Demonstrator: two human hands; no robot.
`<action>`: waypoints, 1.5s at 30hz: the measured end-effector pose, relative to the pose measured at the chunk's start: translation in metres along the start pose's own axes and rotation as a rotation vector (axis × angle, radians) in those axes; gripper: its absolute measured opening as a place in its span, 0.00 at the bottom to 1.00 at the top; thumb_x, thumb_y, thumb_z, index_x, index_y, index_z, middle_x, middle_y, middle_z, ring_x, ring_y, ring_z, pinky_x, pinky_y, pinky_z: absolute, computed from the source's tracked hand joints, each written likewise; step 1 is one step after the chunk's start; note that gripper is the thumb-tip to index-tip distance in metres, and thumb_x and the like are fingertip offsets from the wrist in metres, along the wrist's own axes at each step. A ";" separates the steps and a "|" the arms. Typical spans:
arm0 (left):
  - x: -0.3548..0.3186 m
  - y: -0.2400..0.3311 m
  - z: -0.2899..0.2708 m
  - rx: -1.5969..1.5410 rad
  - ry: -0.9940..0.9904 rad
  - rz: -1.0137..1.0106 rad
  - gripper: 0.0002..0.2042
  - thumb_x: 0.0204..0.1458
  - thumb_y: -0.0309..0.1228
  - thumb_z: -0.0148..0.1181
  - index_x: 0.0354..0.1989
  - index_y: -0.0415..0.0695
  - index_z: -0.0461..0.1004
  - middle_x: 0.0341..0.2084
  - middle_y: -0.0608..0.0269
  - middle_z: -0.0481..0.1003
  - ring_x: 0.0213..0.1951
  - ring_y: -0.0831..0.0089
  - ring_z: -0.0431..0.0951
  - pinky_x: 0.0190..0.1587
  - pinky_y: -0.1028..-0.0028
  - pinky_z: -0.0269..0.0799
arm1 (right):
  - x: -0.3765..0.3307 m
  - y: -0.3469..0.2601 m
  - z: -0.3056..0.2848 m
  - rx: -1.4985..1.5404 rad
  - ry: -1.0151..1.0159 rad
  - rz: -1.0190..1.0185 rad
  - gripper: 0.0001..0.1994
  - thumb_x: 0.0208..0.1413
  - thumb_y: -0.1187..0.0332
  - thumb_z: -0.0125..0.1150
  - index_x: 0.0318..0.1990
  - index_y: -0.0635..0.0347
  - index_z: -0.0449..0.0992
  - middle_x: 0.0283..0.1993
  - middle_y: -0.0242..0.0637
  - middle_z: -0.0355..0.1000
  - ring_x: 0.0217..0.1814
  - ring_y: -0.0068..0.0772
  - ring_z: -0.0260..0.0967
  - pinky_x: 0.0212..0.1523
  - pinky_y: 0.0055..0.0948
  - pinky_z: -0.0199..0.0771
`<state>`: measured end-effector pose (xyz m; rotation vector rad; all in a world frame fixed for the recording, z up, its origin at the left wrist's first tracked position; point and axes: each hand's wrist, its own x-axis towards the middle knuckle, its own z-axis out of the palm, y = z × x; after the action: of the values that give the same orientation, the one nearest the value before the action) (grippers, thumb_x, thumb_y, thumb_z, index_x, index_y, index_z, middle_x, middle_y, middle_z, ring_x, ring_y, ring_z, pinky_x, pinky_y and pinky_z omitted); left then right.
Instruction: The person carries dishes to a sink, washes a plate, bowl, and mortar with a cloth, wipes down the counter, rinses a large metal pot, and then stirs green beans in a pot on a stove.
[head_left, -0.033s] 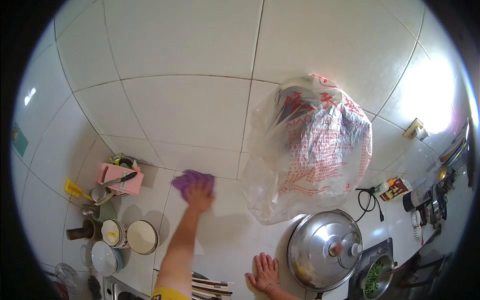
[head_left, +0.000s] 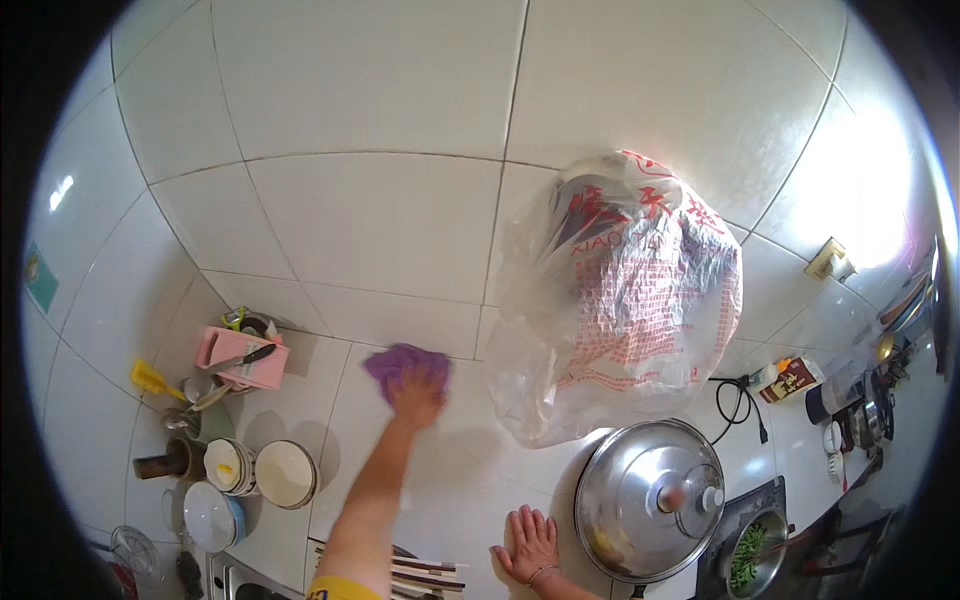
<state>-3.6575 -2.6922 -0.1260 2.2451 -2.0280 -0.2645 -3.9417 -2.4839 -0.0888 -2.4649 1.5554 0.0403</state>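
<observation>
A crumpled purple cloth (head_left: 405, 368) lies on the white tiled counter close to the foot of the wall. My left hand (head_left: 420, 397) is on it, pressing and gripping it against the counter, with the fingers slightly blurred. My right hand (head_left: 530, 545) rests flat on the counter with its fingers spread, a thin bracelet at the wrist. Just right of that hand stands a large pan with a domed metal lid (head_left: 650, 500). Between my arms, low in view, lie several chopsticks (head_left: 425, 575).
A bulky object under a printed plastic bag (head_left: 640, 300) stands against the wall. At left are bowls (head_left: 286, 474), a pink holder (head_left: 255, 365) with a knife, and a sink edge (head_left: 235, 578). At right, a pot of green vegetables (head_left: 755, 555), a black cord (head_left: 742, 410) and bottles (head_left: 795, 379).
My left hand and the purple cloth have slid a short way to the right along the counter. My right hand has stayed in place.
</observation>
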 end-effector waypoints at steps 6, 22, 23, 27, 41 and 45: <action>-0.060 0.067 -0.006 -0.036 -0.261 0.275 0.27 0.51 0.50 0.41 0.60 0.62 0.50 0.63 0.62 0.40 0.63 0.55 0.35 0.57 0.41 0.30 | -0.004 0.004 0.005 0.010 0.039 -0.018 0.35 0.47 0.45 0.45 0.59 0.58 0.53 0.63 0.46 0.45 0.65 0.46 0.39 0.62 0.48 0.31; -0.216 -0.096 -0.025 -0.287 -0.448 0.006 0.22 0.56 0.43 0.34 0.51 0.43 0.64 0.54 0.52 0.60 0.58 0.58 0.55 0.58 0.66 0.50 | -0.013 0.010 0.028 0.102 0.118 -0.041 0.35 0.48 0.48 0.45 0.60 0.59 0.48 0.65 0.43 0.41 0.67 0.43 0.34 0.64 0.43 0.28; -0.220 -0.105 -0.025 -0.324 -0.416 0.013 0.22 0.56 0.43 0.34 0.51 0.42 0.64 0.53 0.51 0.60 0.57 0.58 0.56 0.58 0.67 0.51 | -0.012 0.009 0.029 0.122 0.126 -0.053 0.35 0.48 0.49 0.46 0.60 0.59 0.49 0.64 0.43 0.42 0.66 0.43 0.35 0.64 0.44 0.29; -0.235 -0.077 -0.077 -0.570 -0.376 -0.021 0.22 0.56 0.43 0.36 0.52 0.40 0.63 0.52 0.50 0.61 0.56 0.60 0.58 0.58 0.71 0.50 | -0.029 0.013 0.033 0.268 0.342 -0.112 0.25 0.46 0.63 0.54 0.52 0.61 0.60 0.58 0.50 0.53 0.60 0.52 0.46 0.60 0.45 0.43; -0.221 -0.071 -0.042 -0.213 -0.450 -0.108 0.26 0.53 0.49 0.33 0.46 0.44 0.71 0.56 0.48 0.55 0.61 0.59 0.46 0.61 0.60 0.40 | -0.097 -0.039 0.068 1.370 0.099 0.361 0.08 0.54 0.72 0.46 0.33 0.66 0.71 0.27 0.35 0.70 0.22 0.21 0.66 0.25 0.20 0.69; -0.209 -0.072 -0.039 -0.154 -0.403 -0.111 0.22 0.53 0.44 0.37 0.42 0.40 0.72 0.52 0.50 0.62 0.56 0.58 0.56 0.57 0.65 0.50 | -0.087 -0.030 0.069 1.524 0.000 0.406 0.08 0.54 0.71 0.46 0.34 0.67 0.70 0.27 0.37 0.70 0.21 0.24 0.67 0.20 0.22 0.70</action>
<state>-3.5992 -2.4781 -0.0893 2.3565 -1.9655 -0.9178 -3.9463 -2.3802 -0.1381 -0.9484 1.2174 -0.7556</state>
